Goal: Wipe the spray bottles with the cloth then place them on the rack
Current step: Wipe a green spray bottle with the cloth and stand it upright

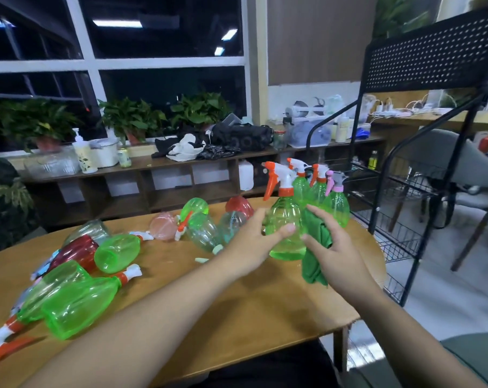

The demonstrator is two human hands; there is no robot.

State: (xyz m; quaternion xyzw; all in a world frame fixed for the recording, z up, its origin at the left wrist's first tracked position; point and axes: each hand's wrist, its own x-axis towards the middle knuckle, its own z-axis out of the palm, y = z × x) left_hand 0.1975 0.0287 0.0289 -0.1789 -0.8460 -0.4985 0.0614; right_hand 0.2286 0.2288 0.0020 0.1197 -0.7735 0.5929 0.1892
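My left hand point(254, 242) grips an upright green spray bottle point(284, 217) with a white and orange trigger head, held just above the wooden table point(237, 303). My right hand point(335, 247) holds a dark green cloth point(315, 247) pressed against the bottle's right side. Three more upright green bottles point(329, 197) stand close behind it near the table's right edge. Several bottles in green, red, pink and clear plastic point(80, 275) lie on their sides across the left and middle of the table. A black wire rack point(405, 205) stands to the right of the table.
Behind the table runs a long low wooden shelf point(153, 175) with potted plants, containers and dark clothes on it. A grey chair point(461, 169) sits behind the rack. Two small pale caps point(209, 254) lie on the table near my left wrist.
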